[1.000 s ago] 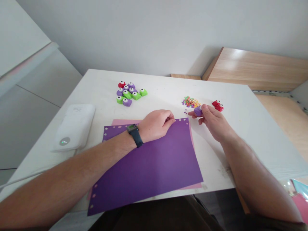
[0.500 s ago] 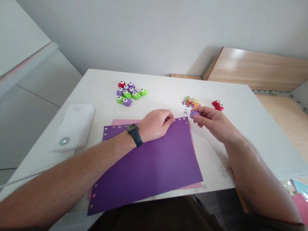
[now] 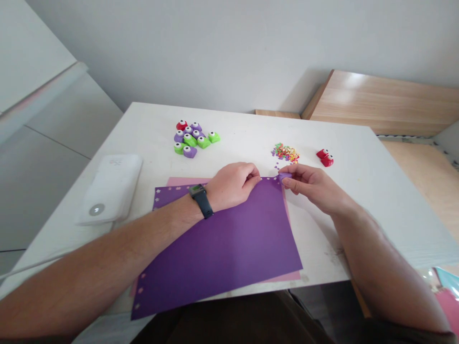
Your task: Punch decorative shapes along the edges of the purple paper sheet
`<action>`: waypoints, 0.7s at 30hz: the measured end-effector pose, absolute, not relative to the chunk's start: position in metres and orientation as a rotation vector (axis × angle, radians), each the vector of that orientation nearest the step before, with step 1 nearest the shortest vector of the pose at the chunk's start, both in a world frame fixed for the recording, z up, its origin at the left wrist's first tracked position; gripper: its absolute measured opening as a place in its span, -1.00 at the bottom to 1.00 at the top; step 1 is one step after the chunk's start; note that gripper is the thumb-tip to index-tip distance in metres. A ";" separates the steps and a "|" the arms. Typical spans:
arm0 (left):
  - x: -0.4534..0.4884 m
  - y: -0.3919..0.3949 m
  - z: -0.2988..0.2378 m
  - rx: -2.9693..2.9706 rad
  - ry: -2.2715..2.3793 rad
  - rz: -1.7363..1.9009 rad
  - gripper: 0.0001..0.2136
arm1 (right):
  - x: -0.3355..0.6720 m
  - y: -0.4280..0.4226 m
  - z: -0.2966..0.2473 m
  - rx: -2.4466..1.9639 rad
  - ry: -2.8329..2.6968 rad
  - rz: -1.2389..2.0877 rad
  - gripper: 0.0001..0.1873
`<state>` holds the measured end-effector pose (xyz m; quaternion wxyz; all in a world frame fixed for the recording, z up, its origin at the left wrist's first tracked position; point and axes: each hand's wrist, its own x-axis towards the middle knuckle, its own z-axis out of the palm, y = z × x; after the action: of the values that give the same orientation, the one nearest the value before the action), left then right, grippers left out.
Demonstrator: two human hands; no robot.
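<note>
A sheet of purple paper (image 3: 229,248) lies over a pink sheet (image 3: 292,276), with small star- and flower-shaped holes along its top and left edges. My left hand (image 3: 234,185), with a watch (image 3: 201,198) on the wrist, pinches the purple paper's top edge. In my right hand (image 3: 310,185) is a purple paper punch (image 3: 285,177), held between thumb and fingers at the sheet's top right corner. The hand partly hides the punch. Just beyond it lies a pile of small coloured paper cutouts (image 3: 286,152).
Several red, purple and green paper punches (image 3: 190,139) stand grouped at the back left of the white table (image 3: 244,136). Two red punches (image 3: 325,157) lie to the right of the cutouts. A white device (image 3: 111,186) with a cable sits at the left.
My right hand has moved the purple paper punch slightly left and toward me, onto the paper's top right corner. My left hand has stayed in place.
</note>
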<state>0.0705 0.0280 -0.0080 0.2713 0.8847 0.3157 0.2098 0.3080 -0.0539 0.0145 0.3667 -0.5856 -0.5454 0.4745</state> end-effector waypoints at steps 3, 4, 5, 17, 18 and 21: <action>0.071 0.028 -0.008 2.384 0.853 0.566 -0.85 | 0.307 -0.054 0.013 -1.481 -1.378 1.229 -0.55; 0.071 0.028 -0.007 2.383 0.854 0.567 -0.85 | 0.308 -0.054 0.012 -1.475 -1.374 1.230 -0.56; 0.071 0.028 -0.007 2.382 0.855 0.567 -0.85 | 0.308 -0.054 0.012 -1.471 -1.372 1.231 -0.56; 0.071 0.028 -0.009 2.381 0.866 0.565 -0.85 | 0.308 -0.055 0.016 -1.485 -1.386 1.226 -0.54; 0.071 0.028 -0.009 2.380 0.866 0.564 -0.85 | 0.308 -0.055 0.016 -1.486 -1.392 1.232 -0.54; 0.071 0.028 -0.009 2.382 0.862 0.565 -0.85 | 0.308 -0.055 0.016 -1.493 -1.397 1.228 -0.57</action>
<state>0.0706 0.0278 -0.0086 0.2695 0.8838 0.3199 0.2096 0.3084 -0.0546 0.0159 0.3692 -0.5818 -0.5444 0.4784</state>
